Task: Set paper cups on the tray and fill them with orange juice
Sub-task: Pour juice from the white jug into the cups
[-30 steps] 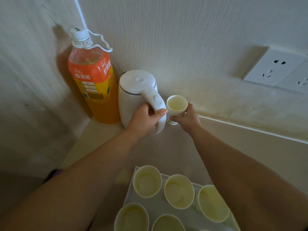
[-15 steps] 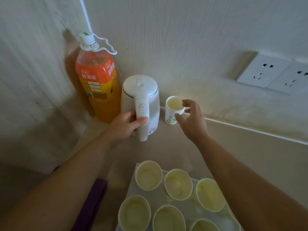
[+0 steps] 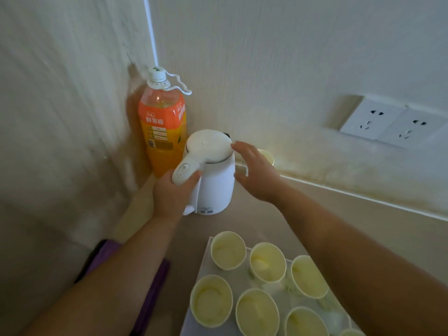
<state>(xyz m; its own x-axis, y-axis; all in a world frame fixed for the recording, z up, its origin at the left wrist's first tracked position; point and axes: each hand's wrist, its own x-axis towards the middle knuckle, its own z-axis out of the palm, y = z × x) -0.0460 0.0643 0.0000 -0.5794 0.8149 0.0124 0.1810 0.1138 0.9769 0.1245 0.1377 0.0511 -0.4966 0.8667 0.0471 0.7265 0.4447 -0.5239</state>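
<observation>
Pale textured walls (image 3: 266,57) meet in a corner above a tan counter (image 3: 339,226). Tucked into that corner stands the juice bottle (image 3: 162,127), capped and nearly full. It is likely heavy and smooth, best taken round its body or by the neck loop. Beside it, the left hand (image 3: 173,192) grasps the handle of the kettle (image 3: 213,175). The right hand (image 3: 257,173) hovers at the lid (image 3: 208,145), fingers spread, holding nothing. Behind it sits one paper cup (image 3: 268,155). Others stand on the tray (image 3: 240,280), seemingly empty, light and easily crushed or tipped.
</observation>
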